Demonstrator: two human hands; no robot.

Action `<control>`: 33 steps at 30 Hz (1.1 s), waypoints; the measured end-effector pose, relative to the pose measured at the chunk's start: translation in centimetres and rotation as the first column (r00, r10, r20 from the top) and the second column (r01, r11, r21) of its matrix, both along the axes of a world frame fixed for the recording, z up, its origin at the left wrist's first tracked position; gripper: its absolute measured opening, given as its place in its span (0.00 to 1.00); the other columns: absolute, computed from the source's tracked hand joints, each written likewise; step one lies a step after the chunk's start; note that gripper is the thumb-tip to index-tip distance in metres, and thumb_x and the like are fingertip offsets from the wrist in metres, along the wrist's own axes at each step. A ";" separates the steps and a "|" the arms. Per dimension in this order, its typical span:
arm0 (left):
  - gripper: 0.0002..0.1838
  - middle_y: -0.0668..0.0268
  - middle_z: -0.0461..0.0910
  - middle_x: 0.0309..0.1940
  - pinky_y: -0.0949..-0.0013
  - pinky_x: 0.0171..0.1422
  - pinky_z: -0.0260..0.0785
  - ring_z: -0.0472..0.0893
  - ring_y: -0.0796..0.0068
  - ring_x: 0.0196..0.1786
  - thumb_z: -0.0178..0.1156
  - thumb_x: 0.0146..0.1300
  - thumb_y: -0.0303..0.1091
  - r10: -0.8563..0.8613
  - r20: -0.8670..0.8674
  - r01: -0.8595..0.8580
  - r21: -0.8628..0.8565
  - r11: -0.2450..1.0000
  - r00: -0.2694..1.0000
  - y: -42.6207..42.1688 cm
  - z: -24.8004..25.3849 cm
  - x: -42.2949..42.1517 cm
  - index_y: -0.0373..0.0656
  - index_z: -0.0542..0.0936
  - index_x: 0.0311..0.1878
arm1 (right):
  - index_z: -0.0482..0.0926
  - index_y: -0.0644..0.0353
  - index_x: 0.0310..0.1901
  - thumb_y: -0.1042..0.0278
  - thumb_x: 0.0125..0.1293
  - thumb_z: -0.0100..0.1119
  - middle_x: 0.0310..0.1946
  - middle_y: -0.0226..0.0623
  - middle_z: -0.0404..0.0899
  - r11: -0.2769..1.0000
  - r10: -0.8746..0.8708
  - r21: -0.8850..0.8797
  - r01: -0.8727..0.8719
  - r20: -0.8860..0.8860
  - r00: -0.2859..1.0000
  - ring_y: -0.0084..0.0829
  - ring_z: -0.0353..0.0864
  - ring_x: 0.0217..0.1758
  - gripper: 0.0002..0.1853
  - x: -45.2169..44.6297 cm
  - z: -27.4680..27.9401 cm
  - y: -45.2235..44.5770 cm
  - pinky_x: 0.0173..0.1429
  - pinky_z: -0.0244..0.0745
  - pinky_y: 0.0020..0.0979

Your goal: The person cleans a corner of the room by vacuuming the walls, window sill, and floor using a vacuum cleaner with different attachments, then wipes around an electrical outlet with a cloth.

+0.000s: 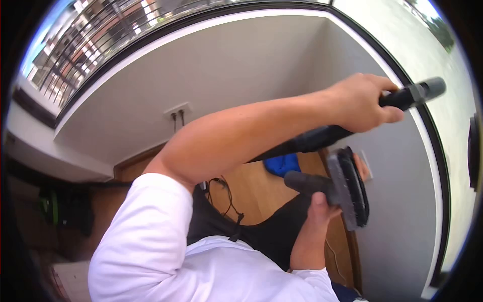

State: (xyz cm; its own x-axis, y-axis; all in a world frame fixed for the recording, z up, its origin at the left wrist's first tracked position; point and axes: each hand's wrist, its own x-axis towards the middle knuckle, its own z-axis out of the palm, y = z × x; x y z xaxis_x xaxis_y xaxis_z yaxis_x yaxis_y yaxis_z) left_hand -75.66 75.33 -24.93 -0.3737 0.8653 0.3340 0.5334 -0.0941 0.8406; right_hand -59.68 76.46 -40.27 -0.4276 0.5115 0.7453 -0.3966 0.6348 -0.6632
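My left arm reaches across to the right, and my left hand [365, 103] is closed around a black vacuum hose [317, 138]. The grey end piece [430, 89] of the hose sticks out past my fist at the upper right. Lower down, my right hand [322, 211] grips a grey vacuum brush head [344, 186] with a dark bristle strip. Its short round neck [304, 182] points left, and some fingertips show behind the strip. Brush head and hose end are apart. Part of the hose is hidden behind my left forearm.
A blue item [282, 165] lies on the wooden floor [251, 194] near dark cables [226, 196]. Low grey walls [241, 60] meet in a corner under windows. A wall socket [177, 110] holds two plugs. A dark green-and-black object [63, 209] stands at the left.
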 end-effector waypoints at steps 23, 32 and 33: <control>0.50 0.47 0.50 0.81 0.37 0.84 0.43 0.47 0.44 0.83 0.65 0.65 0.63 0.855 -0.405 -0.525 -0.675 -0.518 -0.322 -70.3 -40.1 -8.1 0.42 0.59 0.80 | 0.83 0.49 0.42 0.46 0.61 0.62 0.30 0.28 0.84 0.889 0.084 -0.385 -0.246 -0.391 0.916 0.31 0.85 0.31 0.17 -9.9 6.0 -15.4 0.34 0.83 0.36; 0.25 0.51 0.80 0.57 0.57 0.55 0.78 0.83 0.60 0.53 0.61 0.72 0.31 0.609 0.373 -0.689 -0.578 -0.438 -0.700 -83.9 -51.4 -8.4 0.25 0.70 0.65 | 0.70 0.75 0.65 0.42 0.57 0.54 0.57 0.70 0.74 0.790 -0.328 -0.590 0.167 -0.177 0.928 0.66 0.76 0.63 0.44 -1.4 7.9 -0.4 0.75 0.67 0.63; 0.26 0.51 0.80 0.57 0.58 0.56 0.77 0.82 0.61 0.53 0.63 0.70 0.31 0.606 0.329 -0.668 -0.554 -0.497 -0.724 -83.2 -49.8 -8.3 0.24 0.69 0.65 | 0.69 0.73 0.65 0.42 0.56 0.55 0.57 0.69 0.74 0.806 -0.253 -0.582 0.107 -0.177 0.951 0.65 0.76 0.62 0.44 0.0 7.8 -0.2 0.74 0.68 0.62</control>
State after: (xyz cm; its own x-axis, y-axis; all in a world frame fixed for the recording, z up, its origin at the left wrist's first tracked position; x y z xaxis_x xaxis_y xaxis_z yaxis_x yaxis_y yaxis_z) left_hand -83.98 -7.90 -74.73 -0.3646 -0.8642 -0.3468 -0.4680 -0.1519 0.8706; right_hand -59.70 76.28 -32.43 -0.1359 0.9191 0.3699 -0.5016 0.2581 -0.8257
